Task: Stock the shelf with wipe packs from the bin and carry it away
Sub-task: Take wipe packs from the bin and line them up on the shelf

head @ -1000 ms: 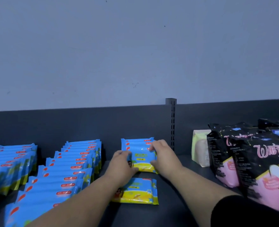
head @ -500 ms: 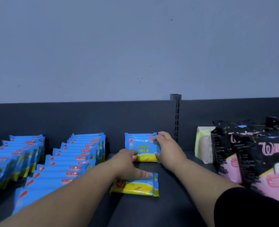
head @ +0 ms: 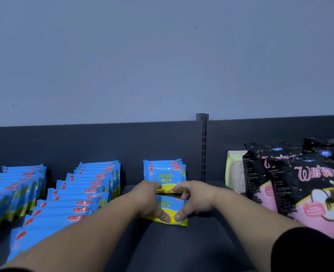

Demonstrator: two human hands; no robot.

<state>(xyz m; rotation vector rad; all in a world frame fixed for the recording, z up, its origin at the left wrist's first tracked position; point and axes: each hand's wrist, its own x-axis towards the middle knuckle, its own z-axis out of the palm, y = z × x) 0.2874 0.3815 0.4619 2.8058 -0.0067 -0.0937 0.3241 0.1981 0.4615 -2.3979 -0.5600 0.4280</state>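
Dark shelf (head: 181, 250) | blue-and-yellow pack (head: 170, 208) lies flat | left hand (head: 149, 201), right hand (head: 196, 200) grip its ends, thumbs on front edge.

Both forearms extended forward, converging. Left hand (head: 149, 201) and right hand (head: 194, 197) side by side, thumbs nearly touching, fingers curled, pinching one pack (head: 170, 204).

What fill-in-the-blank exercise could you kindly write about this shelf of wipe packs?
The left hand and right hand both grip a wipe pack lying ____ on the shelf.
The slotted post rises to the ____ of the standing packs.
The bags at the far right are black and ____.
Missing words: flat; right; pink.
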